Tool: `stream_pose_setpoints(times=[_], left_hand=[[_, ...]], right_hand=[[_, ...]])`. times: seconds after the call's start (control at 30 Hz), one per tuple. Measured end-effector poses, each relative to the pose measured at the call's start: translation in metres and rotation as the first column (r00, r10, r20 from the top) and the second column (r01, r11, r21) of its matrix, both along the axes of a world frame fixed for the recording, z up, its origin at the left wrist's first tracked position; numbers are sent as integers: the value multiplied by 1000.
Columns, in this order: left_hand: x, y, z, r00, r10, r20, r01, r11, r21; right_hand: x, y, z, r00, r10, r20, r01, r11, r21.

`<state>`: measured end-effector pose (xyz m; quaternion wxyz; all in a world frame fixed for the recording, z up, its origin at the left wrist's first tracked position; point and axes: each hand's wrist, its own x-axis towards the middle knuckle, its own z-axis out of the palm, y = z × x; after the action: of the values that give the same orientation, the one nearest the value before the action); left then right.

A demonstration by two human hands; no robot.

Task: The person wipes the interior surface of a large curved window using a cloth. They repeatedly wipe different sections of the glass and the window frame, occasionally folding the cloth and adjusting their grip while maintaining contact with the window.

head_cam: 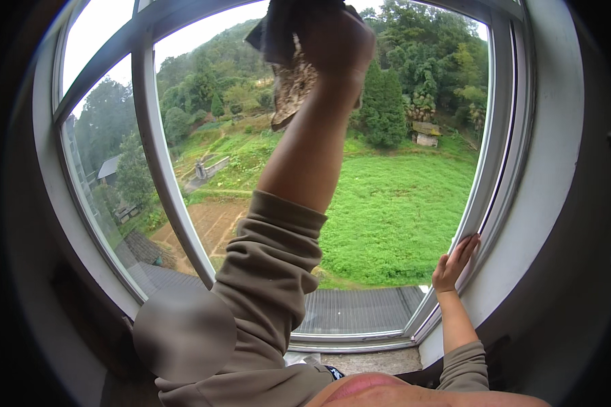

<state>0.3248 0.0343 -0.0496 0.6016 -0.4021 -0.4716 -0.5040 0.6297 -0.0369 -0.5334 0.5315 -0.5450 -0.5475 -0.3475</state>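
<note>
My left hand (341,43) is raised high at the top middle, closed on a crumpled cloth (294,89). The cloth is dark above, with a brown and cream patterned part hanging below the fist. Behind it stands a large window pane (397,203); whether the cloth touches the glass I cannot tell. Lower right, my right hand (455,267) lies against the side of the window frame (499,127), fingers extended and holding nothing. Both sleeves are pushed up, and my left forearm crosses the middle of the view.
A white upright bar (162,152) divides the window, with narrower panes to the left. Below is the sill (382,360), where a pale sheet or plastic piece (303,359) lies. Outside are a corrugated roof (356,310), green field and trees. A blurred round patch covers the lower left.
</note>
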Motion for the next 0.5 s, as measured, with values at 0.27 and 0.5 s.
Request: stream_pose_setpoints(times=[0.27, 0.5], left_hand=[[101, -39, -7, 999, -39, -28, 45, 969, 244], [132, -80, 8, -91, -988, 122, 922, -130, -365]], right_hand=[[-5, -5, 4, 999, 43, -21, -43, 999, 17], [2, -12, 6, 997, 58, -44, -59, 998, -28]])
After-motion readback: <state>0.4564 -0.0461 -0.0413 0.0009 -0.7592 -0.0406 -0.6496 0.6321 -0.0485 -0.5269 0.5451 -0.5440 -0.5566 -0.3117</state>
